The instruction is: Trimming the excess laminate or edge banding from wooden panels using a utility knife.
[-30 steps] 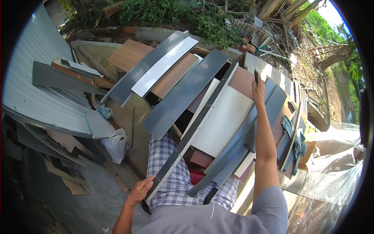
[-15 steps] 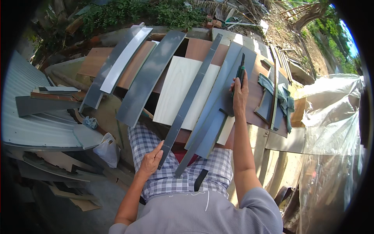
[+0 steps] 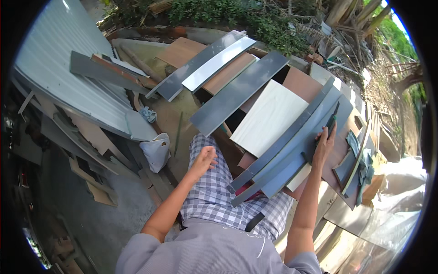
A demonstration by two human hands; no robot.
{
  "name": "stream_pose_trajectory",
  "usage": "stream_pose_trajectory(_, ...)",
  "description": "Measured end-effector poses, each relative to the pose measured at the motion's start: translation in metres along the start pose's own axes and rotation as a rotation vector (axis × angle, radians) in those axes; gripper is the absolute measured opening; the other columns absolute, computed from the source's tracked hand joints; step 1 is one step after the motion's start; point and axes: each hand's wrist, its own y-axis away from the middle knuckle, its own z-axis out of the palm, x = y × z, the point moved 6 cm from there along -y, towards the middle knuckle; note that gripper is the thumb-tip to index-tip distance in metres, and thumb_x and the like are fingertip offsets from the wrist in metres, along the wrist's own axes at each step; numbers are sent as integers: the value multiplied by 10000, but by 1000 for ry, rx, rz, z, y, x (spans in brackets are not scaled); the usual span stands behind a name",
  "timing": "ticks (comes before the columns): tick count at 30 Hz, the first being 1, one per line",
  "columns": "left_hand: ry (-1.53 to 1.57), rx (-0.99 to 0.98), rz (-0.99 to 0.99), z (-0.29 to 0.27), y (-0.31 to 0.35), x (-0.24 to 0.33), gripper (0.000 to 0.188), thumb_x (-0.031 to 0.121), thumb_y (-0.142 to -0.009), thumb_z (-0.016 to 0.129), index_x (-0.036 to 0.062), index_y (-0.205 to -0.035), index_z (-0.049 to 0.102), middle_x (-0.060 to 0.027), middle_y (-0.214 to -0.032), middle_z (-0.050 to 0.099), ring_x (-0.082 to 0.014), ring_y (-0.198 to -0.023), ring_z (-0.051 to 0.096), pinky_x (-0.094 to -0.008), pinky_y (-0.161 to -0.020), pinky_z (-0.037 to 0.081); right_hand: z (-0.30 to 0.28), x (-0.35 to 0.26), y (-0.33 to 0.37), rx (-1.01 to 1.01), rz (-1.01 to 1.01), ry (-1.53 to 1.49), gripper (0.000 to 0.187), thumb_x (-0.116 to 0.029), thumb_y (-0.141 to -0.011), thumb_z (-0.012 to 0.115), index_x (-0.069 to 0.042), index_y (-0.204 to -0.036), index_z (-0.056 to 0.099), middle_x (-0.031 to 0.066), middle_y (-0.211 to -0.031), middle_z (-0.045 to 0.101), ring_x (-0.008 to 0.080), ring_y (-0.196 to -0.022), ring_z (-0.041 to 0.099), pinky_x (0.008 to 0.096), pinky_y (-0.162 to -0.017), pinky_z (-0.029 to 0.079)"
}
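Note:
My right hand [image 3: 325, 144] is wrapped round a green-and-black cutter knife [image 3: 332, 121], its dark blade pointing away from me. Below that hand lie blue-grey boards [image 3: 285, 165]. A long narrow dark strip [image 3: 296, 129] rests on the pile, its near end by my lap. Off to the left, my left hand [image 3: 203, 163] hovers over my checked trouser leg, fingers loosely bent with nothing seen in them. Between the hands sits a pale wood-grain board [image 3: 269, 119], with a wide dark grey board [image 3: 239, 93] left of it.
A white strip [image 3: 219, 64] lies on boards farther off. Left are corrugated sheeting [image 3: 59, 68], a white plastic bag [image 3: 156, 153] and a bundled cloth [image 3: 147, 114]. A teal cloth [image 3: 366, 166] hangs over pieces at right, near clear plastic sheeting [image 3: 404, 192].
My left hand has let go of the narrow dark strip and moved away from it. The view has swung left, so the pile sits farther right. The knife stays in my right hand.

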Motion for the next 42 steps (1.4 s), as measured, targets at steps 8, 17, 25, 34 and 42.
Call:
stream_pose_trajectory(8,944,57,-65,-26,-119,22,739,536,-705,740,73,-1217,477,-105,-1160,547,-270,-1020,556,-439,-865,473,-20,-7,-8,83,32,52,499,-204,-938,516,-97,-1406,381,18,-843,530,63,-628,449,212,-556,384)
stream_pose_trajectory(17,1107,-35,52,-13,-122,31,426,277,-832,695,42,-1156,550,-87,-1134,616,-219,-1038,595,-359,-897,498,-11,-6,-4,85,4,33,498,-252,-934,535,-136,-1400,403,-12,-694,488,66,-597,447,219,-549,379)
stream_pose_trajectory(25,1002,-20,124,13,-71,107,386,226,-841,688,53,-1156,547,-61,-1127,607,-174,-1017,597,-333,-876,504,-15,-6,0,73,56,73,482,-246,-934,524,-181,-1398,410,13,-827,524,78,-650,454,244,-607,413)
stream_pose_trajectory(34,535,104,364,34,10,125,404,201,-860,661,1,-1189,537,-81,-1083,610,-159,-984,594,-286,-845,483,-14,-1,-4,70,4,51,478,-259,-930,527,-160,-1386,423,56,-981,566,112,-697,500,265,-677,447)
stream_pose_trajectory(42,-108,97,545,52,42,123,337,219,-860,667,8,-1119,619,-35,-914,657,-83,-826,557,-245,-745,461,-5,-14,16,-30,-88,170,455,-281,-943,524,-168,-1377,445,-5,-732,476,72,-639,446,231,-588,394)
